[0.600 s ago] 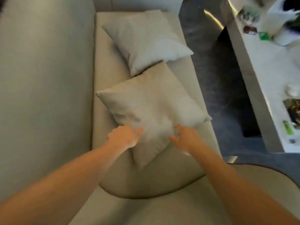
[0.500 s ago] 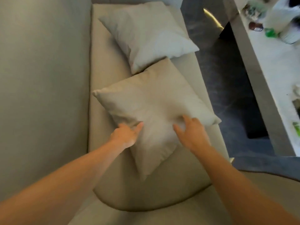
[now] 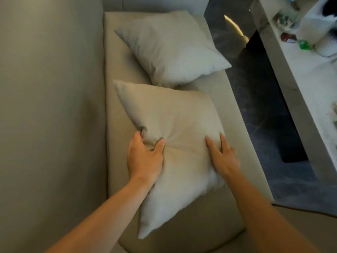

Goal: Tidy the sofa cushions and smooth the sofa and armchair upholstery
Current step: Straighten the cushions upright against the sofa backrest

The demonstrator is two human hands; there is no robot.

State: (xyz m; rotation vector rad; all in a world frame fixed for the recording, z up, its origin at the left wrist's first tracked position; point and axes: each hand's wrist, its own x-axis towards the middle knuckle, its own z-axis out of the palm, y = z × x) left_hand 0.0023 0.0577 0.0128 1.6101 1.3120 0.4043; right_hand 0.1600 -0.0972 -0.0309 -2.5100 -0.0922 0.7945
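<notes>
Both hands have advanced onto the near cushion (image 3: 169,136): left hand (image 3: 145,157) pinches its fabric, right hand (image 3: 223,157) presses flat, ungripping. Soft, light filling; grasp opposite edges.

We see bare seat (image 3: 118,106) open beside the backrest (image 3: 51,106); two cushions, near (image 3: 173,115) and far (image 3: 169,48), block the rest.

The near cushion (image 3: 175,121) and far cushion (image 3: 171,50) are soft matt beige cloth, creased where gripped, the sofa seat (image 3: 116,99) is smooth matt upholstery, the floor (image 3: 255,99) is dark glossy veined stone, and the table (image 3: 299,84) looks pale and marbled.
</notes>
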